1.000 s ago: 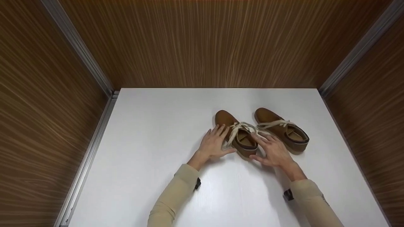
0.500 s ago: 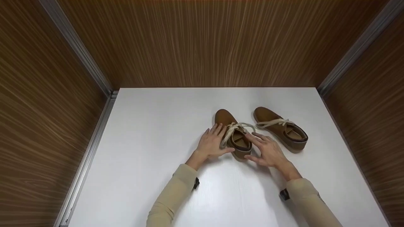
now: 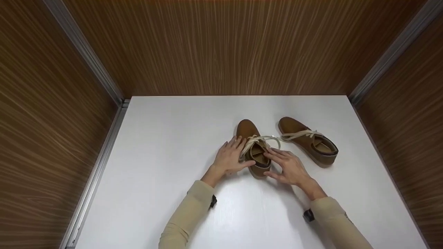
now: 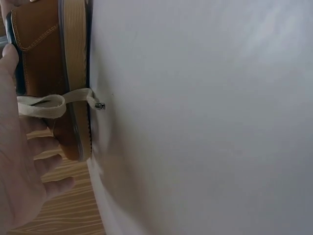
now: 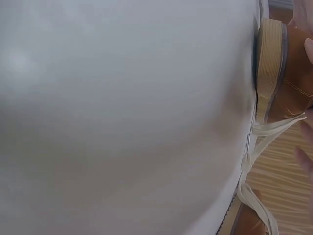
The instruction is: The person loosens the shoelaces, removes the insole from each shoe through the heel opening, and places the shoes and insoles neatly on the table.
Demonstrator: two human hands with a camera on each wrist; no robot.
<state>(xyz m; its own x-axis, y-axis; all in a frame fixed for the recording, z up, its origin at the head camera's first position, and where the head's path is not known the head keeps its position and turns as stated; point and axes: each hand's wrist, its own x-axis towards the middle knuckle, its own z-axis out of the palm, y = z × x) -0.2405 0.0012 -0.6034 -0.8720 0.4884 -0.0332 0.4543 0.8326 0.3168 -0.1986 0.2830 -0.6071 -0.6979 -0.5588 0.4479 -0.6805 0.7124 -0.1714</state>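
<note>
Two brown lace-up shoes with cream laces stand on a white table. The left shoe [image 3: 246, 128] lies between my hands, its toe pointing to the back. My left hand [image 3: 226, 158] is along its left side with fingers spread straight and the thumb near the heel. On the other side, my right hand [image 3: 288, 167] touches the collar and heel with extended fingers. A lace [image 4: 57, 106] hangs down the side of this shoe in the left wrist view, its tip at the table. The right shoe [image 3: 307, 144] stands apart, toe angled to the back left.
The white table [image 3: 166, 145] extends to the left and front of the shoes. Wood-grain panels [image 3: 221, 48] close off the back and both sides, with metal rails at the corners. Lace strands [image 5: 247, 164] run between the two shoes in the right wrist view.
The left shoe's heel has swung left, so the shoe points straighter to the back. My right hand has moved left along with it; my left hand has shifted only slightly. The right shoe has stayed.
</note>
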